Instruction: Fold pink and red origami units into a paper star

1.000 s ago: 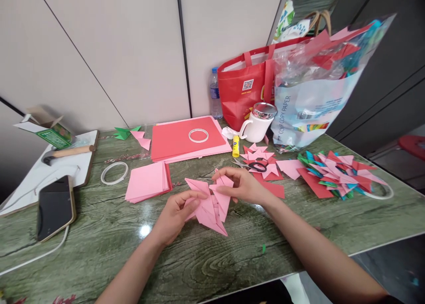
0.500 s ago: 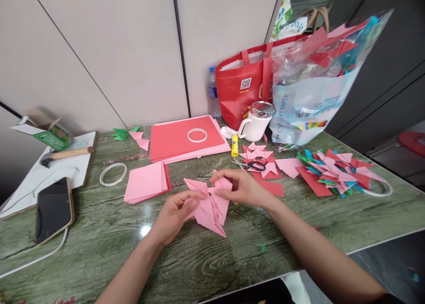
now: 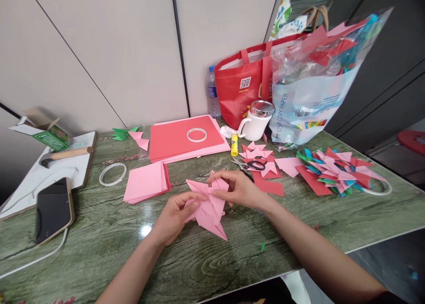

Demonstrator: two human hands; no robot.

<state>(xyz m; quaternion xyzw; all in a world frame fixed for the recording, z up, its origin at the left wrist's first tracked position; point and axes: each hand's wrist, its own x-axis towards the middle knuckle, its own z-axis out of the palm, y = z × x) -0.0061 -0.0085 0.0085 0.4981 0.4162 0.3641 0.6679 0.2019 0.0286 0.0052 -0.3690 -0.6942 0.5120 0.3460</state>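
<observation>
Between my two hands a pink folded paper piece (image 3: 210,217) with several pointed flaps is held just above the table. My left hand (image 3: 175,213) pinches its left side between thumb and fingers. On the upper right, my right hand (image 3: 237,188) grips a flap near the middle, thumb in front; some fingertips are hidden behind the paper. A stack of pink paper squares (image 3: 144,182) with red ones under it lies left of my hands. Scissors (image 3: 254,165) with black handles rest on pink and red folded papers beyond my right hand.
Red and pink sheets (image 3: 172,140) bear a tape roll (image 3: 196,135). Behind stand a yellow glue stick (image 3: 234,145), a white mug (image 3: 257,123), a red bag (image 3: 237,98) and a plastic bag (image 3: 299,109). Coloured folded papers (image 3: 341,171) lie right; a phone (image 3: 55,211) lies left.
The pink folded paper has turned slightly, and its gap between the right-hand flaps looks narrower. My right hand has shifted a little to the left; both hands keep their hold.
</observation>
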